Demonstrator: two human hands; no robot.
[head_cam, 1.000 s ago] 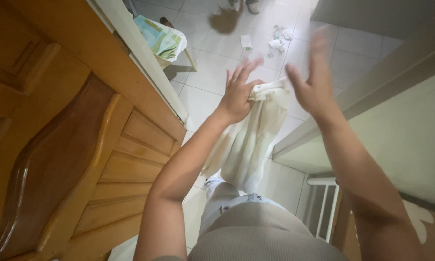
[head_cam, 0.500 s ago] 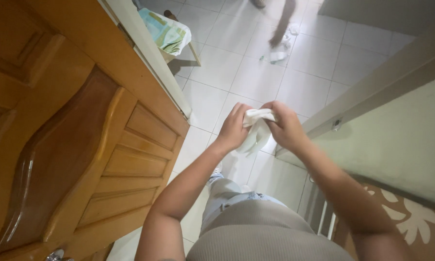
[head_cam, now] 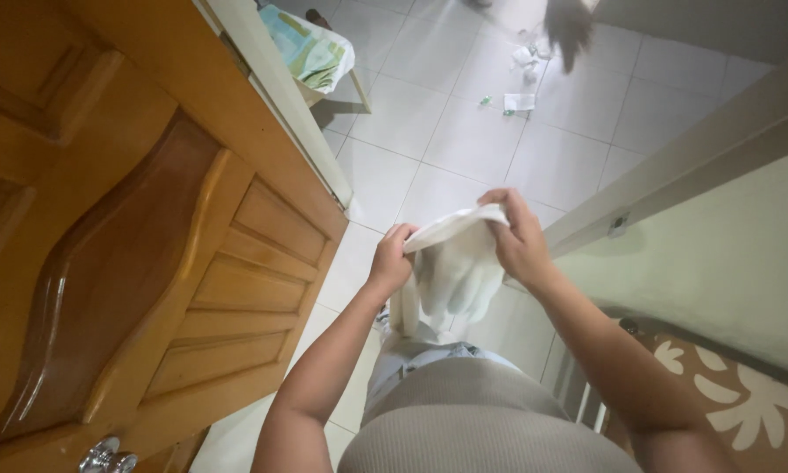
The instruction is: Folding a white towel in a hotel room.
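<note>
I stand in a doorway looking down at a white tiled floor [head_cam: 446, 131]. A white cloth [head_cam: 453, 267] hangs between my hands in front of my waist. My left hand [head_cam: 392, 259] grips its left upper edge. My right hand [head_cam: 516, 236] pinches the upper right edge, fingers curled over the fabric. The cloth droops down toward my grey trousers. Both forearms reach forward from the bottom of the view.
An open wooden panelled door [head_cam: 131, 263] fills the left side, its metal handle [head_cam: 106, 455] at the bottom. A door frame and pale green wall [head_cam: 718, 254] stand on the right. Paper scraps [head_cam: 521, 92] lie on the far floor beside a small stool with a patterned cloth [head_cam: 310, 52].
A second ago my hands were spread high with the cloth hanging long. They came together on it, and now hold it lower and closer, slightly apart, with the cloth gathered shorter.
</note>
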